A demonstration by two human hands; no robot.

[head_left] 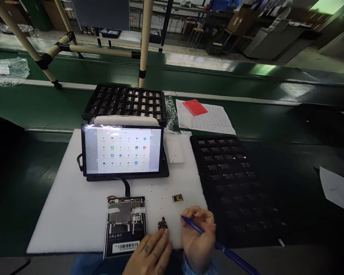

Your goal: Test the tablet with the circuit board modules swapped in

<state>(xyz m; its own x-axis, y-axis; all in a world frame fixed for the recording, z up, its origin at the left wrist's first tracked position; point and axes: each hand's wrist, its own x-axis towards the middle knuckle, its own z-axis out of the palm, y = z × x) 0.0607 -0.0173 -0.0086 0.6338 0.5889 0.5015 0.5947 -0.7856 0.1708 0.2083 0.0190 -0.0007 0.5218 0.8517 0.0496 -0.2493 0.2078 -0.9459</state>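
Your green bench (pixel 31 110) fills the frame, with the white foam mat (pixel 68 214) at lower centre. On it the tablet screen (pixel 122 149) stands lit, cabled to the bare circuit board (pixel 126 225) below. Two black component trays (pixel 123 102) (pixel 226 168) lie above the screen and at right, each holding parts. Your right hand (pixel 199 236) pinches a blue pen-like tool (pixel 217 244); your left hand (pixel 151 254) rests with fingers loosely together, fingertips touching the small module (pixel 162 224) at lower centre. Judging by this, that module is not yet fitted, and another small part (pixel 177 198) waits just above.
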